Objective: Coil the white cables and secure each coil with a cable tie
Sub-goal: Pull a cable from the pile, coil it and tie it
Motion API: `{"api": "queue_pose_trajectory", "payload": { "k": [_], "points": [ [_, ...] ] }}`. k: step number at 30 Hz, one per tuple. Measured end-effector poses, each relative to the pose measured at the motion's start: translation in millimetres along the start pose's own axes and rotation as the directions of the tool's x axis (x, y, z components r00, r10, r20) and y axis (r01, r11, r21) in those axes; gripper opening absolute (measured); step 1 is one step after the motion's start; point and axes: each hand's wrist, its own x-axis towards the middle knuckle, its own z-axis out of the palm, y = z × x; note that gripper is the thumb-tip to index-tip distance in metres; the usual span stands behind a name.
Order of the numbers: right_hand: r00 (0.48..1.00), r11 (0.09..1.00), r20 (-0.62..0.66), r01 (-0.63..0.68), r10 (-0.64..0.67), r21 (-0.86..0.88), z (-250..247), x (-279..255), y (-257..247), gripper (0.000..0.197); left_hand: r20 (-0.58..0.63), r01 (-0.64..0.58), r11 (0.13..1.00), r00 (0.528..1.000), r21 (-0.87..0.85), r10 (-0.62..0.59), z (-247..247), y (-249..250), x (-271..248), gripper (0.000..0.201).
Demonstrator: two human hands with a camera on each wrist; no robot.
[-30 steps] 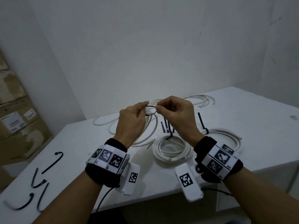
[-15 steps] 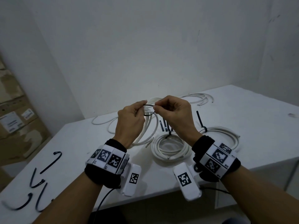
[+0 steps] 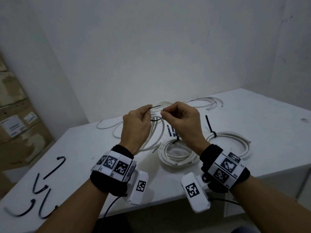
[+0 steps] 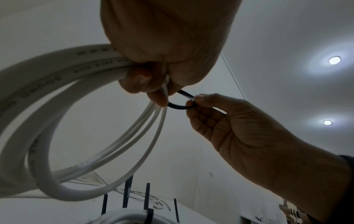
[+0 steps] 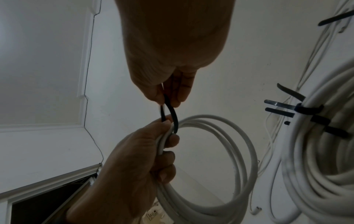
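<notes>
While left hand (image 3: 134,126) grips the coiled white round cable (image 4: 57,121) mid-frame above the worktop (image 3: 252,115), right-hand fingers (image 4: 199,98) pinch the thin black plastic cable tie (image 4: 179,106); tail could slip, springing loops loose.

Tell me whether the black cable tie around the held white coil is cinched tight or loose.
Loose. The black cable tie bows in an open loop between the left hand and right hand, standing off the white cable coil.

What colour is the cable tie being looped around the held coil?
Black. The cable tie shows best in the left wrist view, curving from the white coil to the right hand.
</notes>
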Motion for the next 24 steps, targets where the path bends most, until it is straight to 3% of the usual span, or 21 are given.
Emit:
{"api": "queue_pose_trajectory", "payload": {
  "k": [24],
  "points": [
    [0.999, 1.000, 0.039, -0.011, 0.011, 0.000, -2.8, -0.2, 0.7, 0.007, 0.049, -0.048, 0.995, 0.998, 0.083, 0.044, -0.6, 2.8, -8.1, 0.026]
  ]
}}
